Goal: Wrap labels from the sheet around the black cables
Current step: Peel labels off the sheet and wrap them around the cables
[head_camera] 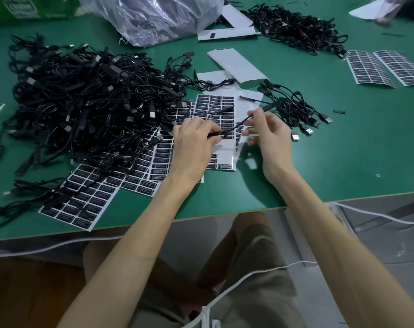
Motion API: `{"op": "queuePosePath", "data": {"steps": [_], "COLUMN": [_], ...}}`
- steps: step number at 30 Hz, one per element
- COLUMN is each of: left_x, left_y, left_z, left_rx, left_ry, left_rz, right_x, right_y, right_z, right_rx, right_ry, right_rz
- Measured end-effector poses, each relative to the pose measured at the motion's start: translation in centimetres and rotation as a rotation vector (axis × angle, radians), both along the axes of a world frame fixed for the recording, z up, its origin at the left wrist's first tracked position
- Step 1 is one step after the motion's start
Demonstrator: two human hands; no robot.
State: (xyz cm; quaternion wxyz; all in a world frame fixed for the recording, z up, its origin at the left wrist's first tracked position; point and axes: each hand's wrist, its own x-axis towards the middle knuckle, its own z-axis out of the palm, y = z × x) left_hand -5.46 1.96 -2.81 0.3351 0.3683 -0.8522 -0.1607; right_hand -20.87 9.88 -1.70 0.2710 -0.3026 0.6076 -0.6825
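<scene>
One cable [235, 126] is pinched between left grip [194, 140] and right grip [269, 136], both closed on it, stretched taut just above the sheet [215, 102] on the surface [343, 150], probably so a label wraps straight.

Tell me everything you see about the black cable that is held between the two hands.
The black cable is thin and looks rubber-coated. It runs almost straight, slanting from the left hand, which pinches it, to the right hand, which pinches it beside a thicker black section. It is held over the label sheet.
</scene>
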Motion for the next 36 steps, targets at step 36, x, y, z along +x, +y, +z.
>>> {"op": "queuePosePath", "data": {"steps": [36], "left_x": [1.0], "left_y": [0.9], "left_z": [3.7], "left_rx": [-0.144], "left_ry": [0.033], "left_rz": [-0.065], "right_x": [-0.1], "right_y": [-0.4], "right_z": [0.4], "right_rx": [0.096], "right_ry": [0.226], "right_rz": [0.046]}}
